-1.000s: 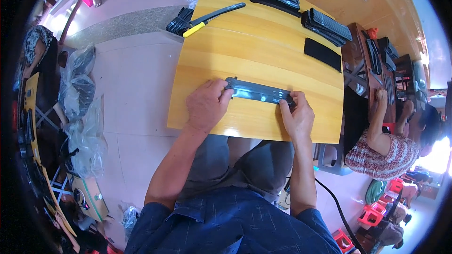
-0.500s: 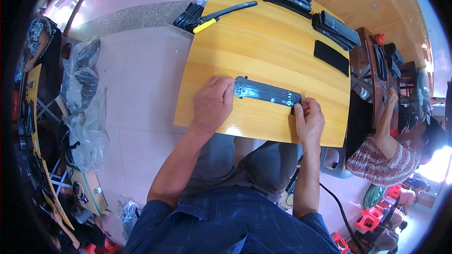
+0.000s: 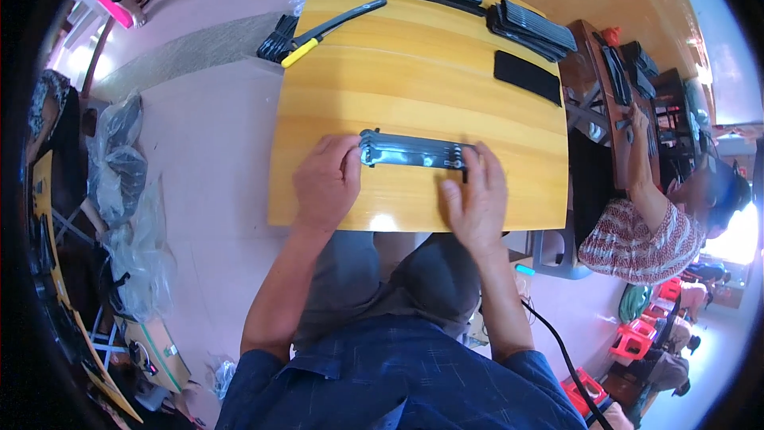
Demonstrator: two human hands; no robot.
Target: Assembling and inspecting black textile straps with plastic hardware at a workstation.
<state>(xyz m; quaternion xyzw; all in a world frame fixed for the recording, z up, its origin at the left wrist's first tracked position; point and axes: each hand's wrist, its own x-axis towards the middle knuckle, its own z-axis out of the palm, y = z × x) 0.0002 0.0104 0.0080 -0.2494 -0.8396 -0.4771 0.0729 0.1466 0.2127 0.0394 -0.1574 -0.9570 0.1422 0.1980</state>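
A flat, glossy bundle of black straps (image 3: 410, 150) with rounded left ends lies across the near part of the table. My left hand (image 3: 328, 179) pinches its left end, the thumb and bent fingers closed on it. At the other end, my right hand (image 3: 480, 199) is slightly blurred; its fingertips reach the bundle's right end while the thumb stands apart, below it. A dark narrow band shows at that right end, partly hidden by the fingers. What lies under the bundle is hidden.
On the yellow wooden table (image 3: 398, 103) are a yellow-handled black tool (image 3: 334, 32), a black strap bundle (image 3: 277, 40) at the left edge, more strap stacks (image 3: 529, 29) at the back right and a black flat pad (image 3: 527, 77). A person (image 3: 645, 231) sits at the right.
My right hand has loosened from the bundle's right end, the thumb moving away from the fingers. My left hand keeps its hold. The whole view has shifted, with the table further left.
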